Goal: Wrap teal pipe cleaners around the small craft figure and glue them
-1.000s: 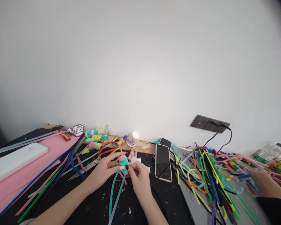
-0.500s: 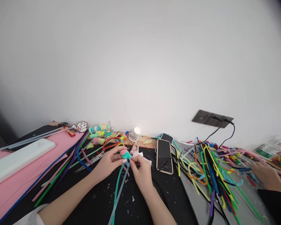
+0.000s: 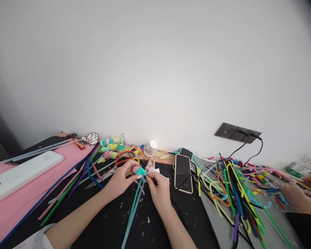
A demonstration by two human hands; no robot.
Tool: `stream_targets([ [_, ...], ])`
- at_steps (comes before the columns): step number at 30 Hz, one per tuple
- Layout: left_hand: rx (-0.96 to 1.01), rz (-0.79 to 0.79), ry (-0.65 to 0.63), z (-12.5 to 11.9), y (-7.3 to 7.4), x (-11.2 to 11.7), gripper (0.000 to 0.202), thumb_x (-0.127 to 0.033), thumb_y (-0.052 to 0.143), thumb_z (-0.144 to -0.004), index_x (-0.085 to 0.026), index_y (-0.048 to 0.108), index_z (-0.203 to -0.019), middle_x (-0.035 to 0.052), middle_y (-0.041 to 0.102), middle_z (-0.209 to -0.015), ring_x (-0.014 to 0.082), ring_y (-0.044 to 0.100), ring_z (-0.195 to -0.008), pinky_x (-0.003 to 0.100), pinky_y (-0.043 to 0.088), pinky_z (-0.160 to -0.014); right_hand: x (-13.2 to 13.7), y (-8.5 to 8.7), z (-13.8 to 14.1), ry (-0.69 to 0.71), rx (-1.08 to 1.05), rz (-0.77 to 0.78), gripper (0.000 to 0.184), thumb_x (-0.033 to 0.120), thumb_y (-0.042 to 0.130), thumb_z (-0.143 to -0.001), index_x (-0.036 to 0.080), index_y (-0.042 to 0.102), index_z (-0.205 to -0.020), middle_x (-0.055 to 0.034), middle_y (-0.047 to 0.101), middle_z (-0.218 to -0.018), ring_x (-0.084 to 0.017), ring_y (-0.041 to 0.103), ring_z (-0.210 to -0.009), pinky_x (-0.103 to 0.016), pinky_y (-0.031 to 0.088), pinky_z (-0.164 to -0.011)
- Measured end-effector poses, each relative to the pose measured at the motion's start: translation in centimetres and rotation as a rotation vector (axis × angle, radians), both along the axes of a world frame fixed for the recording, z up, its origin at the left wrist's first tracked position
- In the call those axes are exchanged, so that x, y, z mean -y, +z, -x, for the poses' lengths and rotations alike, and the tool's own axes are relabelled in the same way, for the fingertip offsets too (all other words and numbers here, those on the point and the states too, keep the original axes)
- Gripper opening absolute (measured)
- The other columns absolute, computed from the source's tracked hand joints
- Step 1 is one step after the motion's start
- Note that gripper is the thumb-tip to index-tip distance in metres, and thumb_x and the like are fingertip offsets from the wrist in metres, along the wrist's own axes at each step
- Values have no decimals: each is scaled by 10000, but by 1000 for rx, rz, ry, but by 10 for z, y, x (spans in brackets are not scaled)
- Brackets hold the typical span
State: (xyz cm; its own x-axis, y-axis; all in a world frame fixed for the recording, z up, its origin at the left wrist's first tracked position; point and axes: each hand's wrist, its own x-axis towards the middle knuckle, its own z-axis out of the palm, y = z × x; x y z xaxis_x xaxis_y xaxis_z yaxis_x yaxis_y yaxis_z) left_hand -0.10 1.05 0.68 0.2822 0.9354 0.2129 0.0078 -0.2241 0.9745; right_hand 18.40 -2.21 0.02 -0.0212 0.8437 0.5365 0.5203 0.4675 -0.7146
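Observation:
My left hand [image 3: 120,180] and my right hand [image 3: 159,188] meet over the black table [image 3: 111,221]. Between their fingertips is a small coiled pipe-cleaner piece [image 3: 139,170], pink on top and teal below. Both hands pinch it, the left from the left side and the right from below right. Long teal and grey pipe-cleaner tails [image 3: 133,211] trail from it toward me. Scissors with red handles [image 3: 111,166] lie just left of my left hand.
Two phones [image 3: 183,168] lie right of my hands. A heap of coloured pipe cleaners [image 3: 235,193] covers the right side, where another person's hand [image 3: 297,200] reaches in. A white case [image 3: 20,173] rests on pink sheets at the left. Finished coils [image 3: 111,143] sit by the wall.
My view has shifted slightly, so everything sits a little further right and higher in the picture. My fingers keep working the coil; the right hand has moved up closer to it.

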Motion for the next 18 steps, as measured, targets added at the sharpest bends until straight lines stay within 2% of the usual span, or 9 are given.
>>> stream_targets([
  [3, 55, 49, 10, 1, 1, -2, 371, -318, 772, -744, -214, 626, -1069, 55, 722, -1058, 262, 705, -1054, 411, 573, -964, 2, 4, 1, 26, -56, 19, 211, 243, 575, -914, 198, 780, -895, -76, 801, -856, -222, 738, -749, -295, 541, -698],
  [7, 88, 158, -3, 5, 7, -3, 466, -385, 815, -725, -213, 667, -1132, 76, 755, -1154, 295, 687, -1154, 451, 536, -1051, 3, 9, 2, 31, -212, 84, 288, 337, 517, -970, 189, 761, -936, -66, 768, -797, -207, 701, -692, -291, 538, -658],
  [11, 211, 293, -36, 9, 9, -2, 533, -454, 846, -728, -194, 687, -1164, 85, 760, -1121, 303, 685, -1131, 482, 535, -1031, 3, 11, 4, 17, -348, 159, 280, 370, 597, -899, 179, 728, -1057, -62, 747, -842, -181, 640, -640, -280, 523, -610],
  [13, 289, 349, -73, 10, 8, -2, 534, -458, 875, -717, -193, 700, -1147, 77, 758, -1100, 289, 689, -1102, 478, 535, -1025, 3, 12, 6, 70, -363, 212, 277, 363, 634, -859, 185, 722, -1053, -57, 745, -839, -170, 618, -628, -268, 501, -592],
  [18, 381, 431, -115, 12, 4, -4, 546, -418, 944, -657, -196, 730, -1108, 44, 762, -1004, 245, 700, -985, 440, 544, -985, 5, 12, 14, 213, -464, 356, 268, 352, 668, -789, 215, 659, -1019, 4, 709, -684, -153, 590, -548, -243, 424, -528],
])
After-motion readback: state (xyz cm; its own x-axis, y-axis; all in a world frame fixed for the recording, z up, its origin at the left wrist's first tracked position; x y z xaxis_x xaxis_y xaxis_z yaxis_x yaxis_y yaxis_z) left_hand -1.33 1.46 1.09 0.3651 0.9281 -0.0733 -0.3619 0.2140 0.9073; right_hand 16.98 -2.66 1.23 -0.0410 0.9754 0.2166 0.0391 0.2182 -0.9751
